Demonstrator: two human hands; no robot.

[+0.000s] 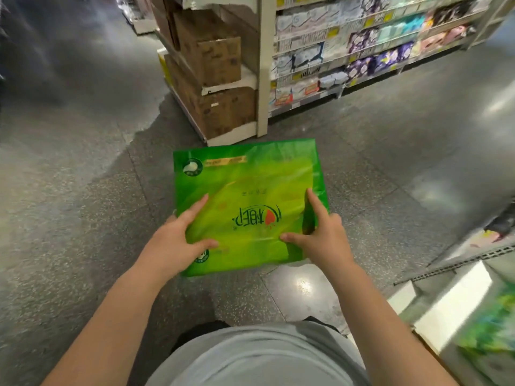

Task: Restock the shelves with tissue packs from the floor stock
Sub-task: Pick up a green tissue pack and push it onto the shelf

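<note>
A large green tissue pack [248, 190] with red and dark print is held flat above the grey floor in the middle of the head view. My left hand [178, 240] grips its near left edge, thumb on top and index finger stretched across the wrap. My right hand [320, 235] grips the near right edge the same way, thumb on top, index finger pointing forward. The other fingers of both hands are hidden under the pack.
A shelf end [223, 87] stacked with brown cartons stands just beyond the pack. Shelves of tissue packs [362, 45] run off to the right behind it. A lower shelf edge [459, 263] and a green-printed pack [490, 327] sit at my right. Speckled floor [83, 218] spreads left.
</note>
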